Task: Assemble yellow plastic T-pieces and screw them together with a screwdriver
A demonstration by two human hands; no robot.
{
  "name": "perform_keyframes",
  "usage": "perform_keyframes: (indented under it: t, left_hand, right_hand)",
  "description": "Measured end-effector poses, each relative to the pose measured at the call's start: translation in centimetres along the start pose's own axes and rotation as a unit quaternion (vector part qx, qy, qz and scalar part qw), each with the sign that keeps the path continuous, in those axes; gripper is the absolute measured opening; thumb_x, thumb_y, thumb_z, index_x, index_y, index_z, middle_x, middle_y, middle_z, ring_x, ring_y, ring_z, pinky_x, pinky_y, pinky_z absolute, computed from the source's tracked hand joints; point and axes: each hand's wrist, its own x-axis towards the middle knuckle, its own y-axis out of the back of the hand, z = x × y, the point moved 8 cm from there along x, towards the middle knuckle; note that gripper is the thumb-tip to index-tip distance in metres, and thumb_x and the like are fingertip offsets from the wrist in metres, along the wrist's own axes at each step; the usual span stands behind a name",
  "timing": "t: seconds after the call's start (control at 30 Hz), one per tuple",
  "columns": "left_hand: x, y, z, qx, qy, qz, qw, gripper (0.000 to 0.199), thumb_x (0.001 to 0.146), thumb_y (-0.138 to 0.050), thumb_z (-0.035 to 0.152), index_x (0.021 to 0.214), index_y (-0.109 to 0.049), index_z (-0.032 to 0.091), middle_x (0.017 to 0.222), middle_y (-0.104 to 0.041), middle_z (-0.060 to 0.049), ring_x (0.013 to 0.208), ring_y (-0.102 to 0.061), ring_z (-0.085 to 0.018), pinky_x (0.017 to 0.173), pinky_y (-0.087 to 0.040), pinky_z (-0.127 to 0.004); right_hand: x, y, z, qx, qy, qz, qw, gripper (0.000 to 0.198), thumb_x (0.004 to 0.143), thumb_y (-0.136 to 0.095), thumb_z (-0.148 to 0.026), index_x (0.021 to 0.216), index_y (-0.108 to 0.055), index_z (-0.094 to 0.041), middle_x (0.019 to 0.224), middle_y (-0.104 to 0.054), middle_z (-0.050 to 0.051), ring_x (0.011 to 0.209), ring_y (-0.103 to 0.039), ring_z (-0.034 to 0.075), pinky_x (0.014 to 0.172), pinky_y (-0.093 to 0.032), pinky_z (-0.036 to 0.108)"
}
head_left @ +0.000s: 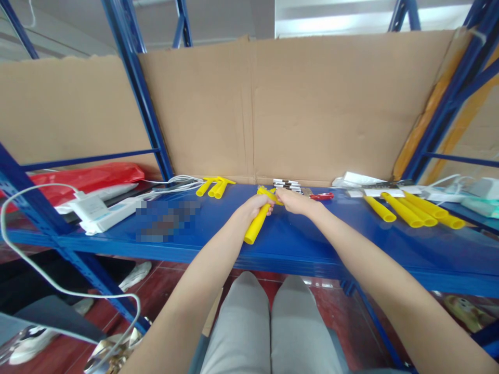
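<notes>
A yellow T-shaped handle (255, 229) with a round tubular grip is held over the middle of the blue shelf, its open end tilted toward me. My left hand (257, 203) is wrapped round its upper grip. At the top end, the fingers of my right hand (293, 201) are closed on the yellow crosspiece; what lies inside them is hidden. Just beyond my right hand lie a stack of small white-and-black pieces (287, 184) and a red-handled tool (322, 197). Several similar yellow handles (220, 189) rest to the left of my hands.
More yellow tubular handles (405, 212) lie on the right of the blue shelf (331, 228). A white power strip (117, 214) with cables is on the left, by a red bag (93, 175). Cardboard (312, 109) walls the back, between blue posts (144, 104).
</notes>
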Motion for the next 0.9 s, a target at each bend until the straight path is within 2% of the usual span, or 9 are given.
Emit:
perform_keyframes:
  t: [0.1,0.3,0.53,0.7,0.8,0.9]
  left_hand:
    - [0.1,-0.1,-0.2,0.003,0.013,-0.013,1.0,0.021,0.08,-0.042,-0.003,0.072,-0.051,0.015,0.049,-0.048,0.003,0.036,-0.039,-0.006,0.039,-0.033,-0.015]
    - [-0.3,-0.2,0.1,0.014,-0.003,-0.02,1.0,0.023,0.082,-0.039,-0.002,0.07,-0.051,0.015,0.047,-0.046,0.003,0.036,-0.038,-0.007,0.038,-0.031,-0.017]
    - [-1.4,-0.6,0.6,0.015,-0.006,-0.001,1.0,0.024,0.081,-0.04,-0.004,0.069,-0.051,0.015,0.048,-0.045,0.003,0.038,-0.039,-0.007,0.04,-0.032,-0.016]
    - [-1.9,-0.7,0.8,0.014,-0.018,0.021,1.0,0.025,0.083,-0.042,-0.003,0.067,-0.05,0.015,0.046,-0.046,0.003,0.037,-0.04,-0.006,0.04,-0.032,-0.016]
    - [-2.0,-0.6,0.9,0.012,-0.019,0.025,0.999,0.026,0.084,-0.042,-0.004,0.068,-0.05,0.015,0.046,-0.047,0.003,0.037,-0.04,-0.006,0.039,-0.033,-0.016]
    - [-1.9,-0.3,0.9,0.005,-0.02,0.038,0.999,0.024,0.084,-0.043,-0.003,0.069,-0.051,0.014,0.047,-0.047,0.003,0.038,-0.04,-0.006,0.039,-0.033,-0.016]
  right_hand:
    - [-0.2,0.0,-0.3,-0.027,0.014,-0.005,1.0,0.034,0.084,-0.046,0.006,0.113,-0.058,-0.008,0.113,-0.066,0.019,0.109,-0.064,0.024,0.089,-0.047,0.031]
    - [-0.8,0.4,-1.0,-0.051,0.033,-0.01,0.998,0.035,0.087,-0.043,0.006,0.115,-0.057,-0.01,0.107,-0.068,0.017,0.101,-0.067,0.022,0.084,-0.048,0.029]
    - [-0.7,0.7,-0.6,-0.008,0.022,-0.018,1.0,0.033,0.083,-0.044,0.006,0.107,-0.061,-0.011,0.102,-0.069,0.016,0.092,-0.067,0.021,0.077,-0.047,0.026]
    - [-0.1,0.3,0.3,0.025,-0.022,-0.045,0.998,0.024,0.08,-0.05,0.003,0.094,-0.063,-0.011,0.094,-0.071,0.014,0.08,-0.065,0.019,0.067,-0.044,0.023]
    - [0.3,0.2,0.9,0.045,-0.056,-0.063,0.995,0.016,0.087,-0.048,-0.004,0.089,-0.062,-0.012,0.094,-0.072,0.013,0.079,-0.064,0.017,0.066,-0.043,0.022]
    - [0.3,1.0,2.7,0.095,-0.092,-0.019,0.991,0.018,0.095,-0.044,-0.013,0.099,-0.061,-0.012,0.099,-0.072,0.013,0.082,-0.065,0.016,0.069,-0.044,0.022]
